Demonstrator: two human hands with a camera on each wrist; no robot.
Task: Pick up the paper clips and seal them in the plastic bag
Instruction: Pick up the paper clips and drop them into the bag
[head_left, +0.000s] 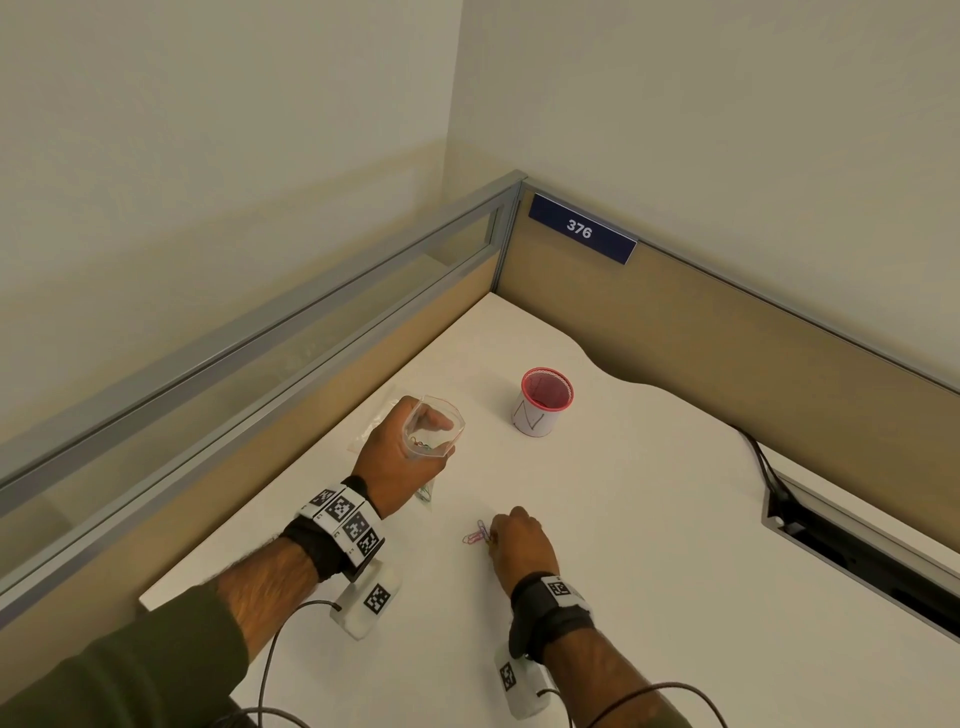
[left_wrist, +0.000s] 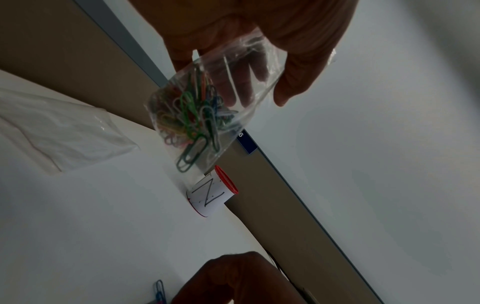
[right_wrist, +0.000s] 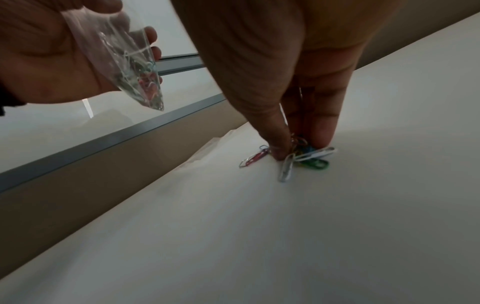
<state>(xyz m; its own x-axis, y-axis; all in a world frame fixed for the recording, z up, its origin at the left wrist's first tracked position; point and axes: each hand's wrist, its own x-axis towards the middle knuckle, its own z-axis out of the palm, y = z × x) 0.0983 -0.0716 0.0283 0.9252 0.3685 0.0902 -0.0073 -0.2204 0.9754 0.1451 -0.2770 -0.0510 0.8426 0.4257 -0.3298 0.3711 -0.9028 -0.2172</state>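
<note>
A: Right hand is down on the desk, thumb and fingertips pinching a little heap of loose paper clips near the middle of the desk, toward its near edge.

B: And the left hand is up off the surface, fingers curled round the plastic bag, mouth held open, a colourful bunch of clips already sagging in the bottom.

A: Those clips are light, stiff wire, and slick on this smooth top, I'd say. They look tangled, so a pinch at the knot should lift several together.

B: One red clip lies just outside the thumb; it may get left behind.

A: The bag's soft film will fold shut unless the rim is kept spread.

B: Room's fine: a red-rimmed cup stands well apart toward the far edge, and some flat plastic lies by the left edge.
</note>
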